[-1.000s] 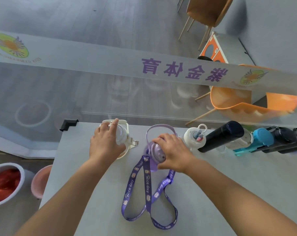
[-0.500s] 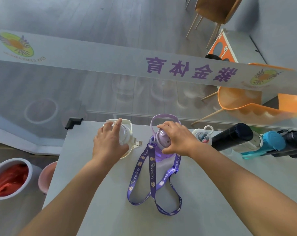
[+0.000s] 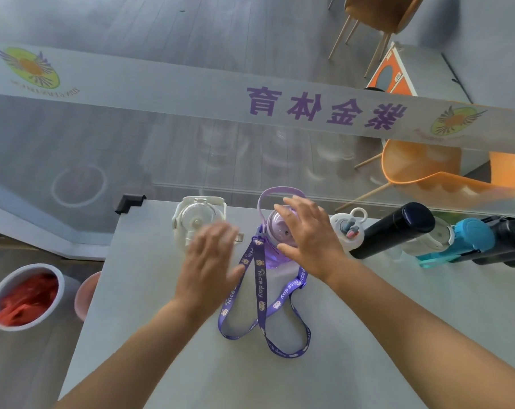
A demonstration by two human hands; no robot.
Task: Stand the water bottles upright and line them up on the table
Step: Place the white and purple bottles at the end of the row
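White bottle [image 3: 198,219], position? (A)

Upright near the table's [image 3: 368,335] far left corner, lid up. Purple bottle [image 3: 275,231] upright just right of it, handle raised. Its strap [image 3: 260,293] lies looped on the table toward the person. (B)

Rest of the row? (A)

Small bottle [image 3: 346,228] next, then black bottle [image 3: 395,231], blue bottle [image 3: 469,240], dark bottles [image 3: 513,243], all along the far edge. The wide lens leans them, so upright or not, cannot tell. (B)

Hands? (A)

Left hand [image 3: 209,267]: motion-blurred, fingers straight and close together, over the white bottle's near side, gripping nothing. Right hand [image 3: 306,234]: fingers spread above the purple lid, thumb at its near side. Contact cannot be told. (B)
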